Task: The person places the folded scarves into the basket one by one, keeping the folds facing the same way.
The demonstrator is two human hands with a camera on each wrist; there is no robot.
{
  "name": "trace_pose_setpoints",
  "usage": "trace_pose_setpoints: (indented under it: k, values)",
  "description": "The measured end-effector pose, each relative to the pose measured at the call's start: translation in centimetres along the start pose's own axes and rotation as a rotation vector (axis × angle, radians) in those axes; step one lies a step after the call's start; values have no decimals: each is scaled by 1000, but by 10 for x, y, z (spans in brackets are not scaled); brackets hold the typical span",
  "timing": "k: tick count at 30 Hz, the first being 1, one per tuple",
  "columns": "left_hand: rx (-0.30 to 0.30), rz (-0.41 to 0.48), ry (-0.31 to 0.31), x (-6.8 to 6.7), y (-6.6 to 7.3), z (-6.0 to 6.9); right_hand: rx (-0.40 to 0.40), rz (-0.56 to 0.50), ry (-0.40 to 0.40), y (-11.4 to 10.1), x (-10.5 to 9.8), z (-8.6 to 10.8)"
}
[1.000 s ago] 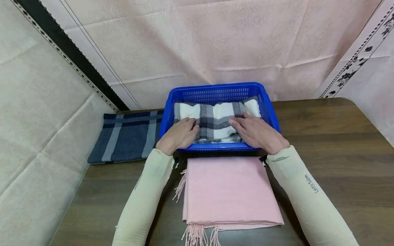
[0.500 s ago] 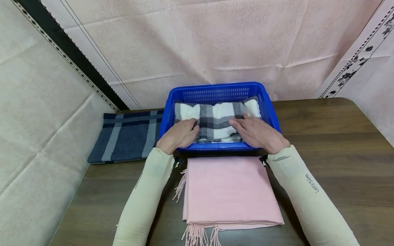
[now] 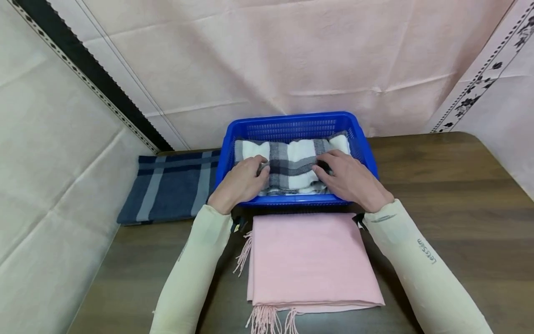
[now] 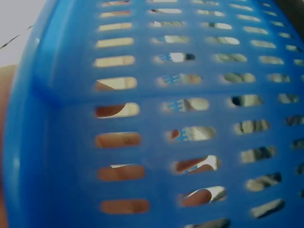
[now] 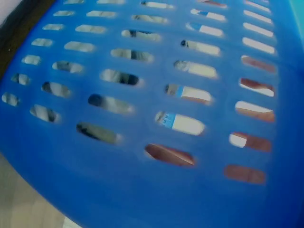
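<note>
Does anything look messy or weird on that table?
Nothing looks spilled or broken. The checked cloth in the blue basket looks a bit bumpy, while the pink cloth and dark blue cloth lie flatter. The pink cloth's fringe also sticks out untidily.

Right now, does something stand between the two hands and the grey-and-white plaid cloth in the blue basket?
Nothing visible does. The left hand and right hand reach over the front rim of the blue basket, directly to the plaid cloth. The basket's slotted wall lies below the hands, not in their way.
</note>
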State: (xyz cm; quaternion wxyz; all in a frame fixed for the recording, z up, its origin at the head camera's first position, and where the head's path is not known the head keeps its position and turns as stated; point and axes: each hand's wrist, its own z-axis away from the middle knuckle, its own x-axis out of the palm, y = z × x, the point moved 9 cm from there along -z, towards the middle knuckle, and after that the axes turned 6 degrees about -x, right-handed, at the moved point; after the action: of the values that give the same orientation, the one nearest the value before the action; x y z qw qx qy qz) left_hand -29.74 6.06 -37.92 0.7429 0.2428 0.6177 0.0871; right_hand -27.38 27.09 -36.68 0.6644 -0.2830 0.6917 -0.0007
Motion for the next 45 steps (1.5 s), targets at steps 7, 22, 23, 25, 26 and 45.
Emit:
trace_pose_setpoints:
  k: [7,22,23,25,26,45]
  values:
    - [22,33,79,-10,2,15,-36,6,85,-11,-10,3]
    - [157,168,341,-37,13,56,-191,3,279,-36,-39,30]
    - [168,170,351,-37,13,58,-198,4,284,-37,-39,32]
    - [199,168,360,-37,14,62,-208,-1,282,-40,-40,37]
    - [213,168,359,-36,14,64,-209,-5,277,-41,-41,40]
    - [282,150,303,-12,13,104,-299,-29,248,-49,-31,88]
